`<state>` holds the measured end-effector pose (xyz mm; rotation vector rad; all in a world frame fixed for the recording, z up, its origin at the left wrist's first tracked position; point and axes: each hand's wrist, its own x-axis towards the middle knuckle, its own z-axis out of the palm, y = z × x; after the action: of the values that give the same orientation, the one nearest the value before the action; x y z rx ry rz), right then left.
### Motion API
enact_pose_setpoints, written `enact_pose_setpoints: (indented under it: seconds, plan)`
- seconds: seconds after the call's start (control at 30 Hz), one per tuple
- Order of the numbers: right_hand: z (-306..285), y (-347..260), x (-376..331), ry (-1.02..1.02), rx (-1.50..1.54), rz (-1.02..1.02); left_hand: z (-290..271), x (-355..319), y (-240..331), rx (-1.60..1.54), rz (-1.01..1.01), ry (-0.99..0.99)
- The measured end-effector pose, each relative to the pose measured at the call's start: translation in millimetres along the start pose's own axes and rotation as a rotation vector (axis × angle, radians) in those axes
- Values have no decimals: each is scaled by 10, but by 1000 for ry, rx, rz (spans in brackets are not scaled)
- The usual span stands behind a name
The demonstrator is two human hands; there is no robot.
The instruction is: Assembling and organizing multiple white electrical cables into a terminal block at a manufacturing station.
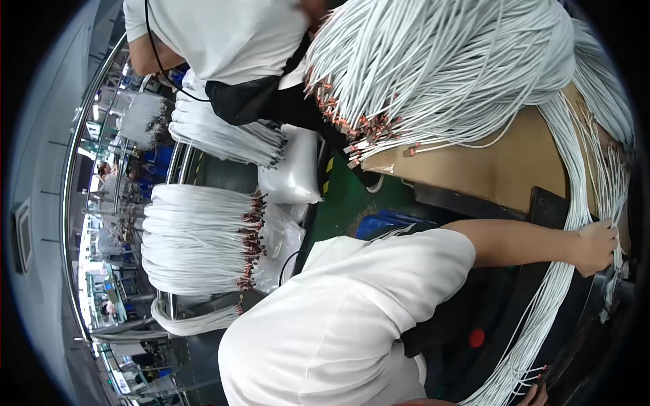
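Observation:
The view is tilted, with the ceiling along its left side. My left arm reaches across to the right edge, where my left hand [596,248] is closed around a bundle of white cables [572,162]. That bundle runs from the cardboard-covered surface, past the hand, and down to the lower edge. At the lower right, my right hand [535,396] is cut off by the frame; its visible fingers curl by the lower cable ends [521,372], which have small orange tips. Thinner loose cables [613,176] hang beside my left hand.
A large heap of white cables [447,61] with orange-tipped connectors lies on cardboard [501,162]. More cable bundles [196,237] hang over metal rails at left, near clear plastic bags [291,169]. A co-worker in a white shirt [223,34] stands at the top. A blue crate-like thing [386,222] sits below.

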<state>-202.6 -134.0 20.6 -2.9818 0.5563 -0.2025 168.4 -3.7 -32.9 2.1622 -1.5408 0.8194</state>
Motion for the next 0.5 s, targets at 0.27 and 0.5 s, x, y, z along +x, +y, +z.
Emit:
enact_pose_setpoints:
  seconds: [0.27,0.5]
  plan:
    - [-113,468,-214,-101,88,47,-119,-7,425,-389,195,447]
    - [190,536,-508,18,291,254,-455,-577,2219,-945,449,113]
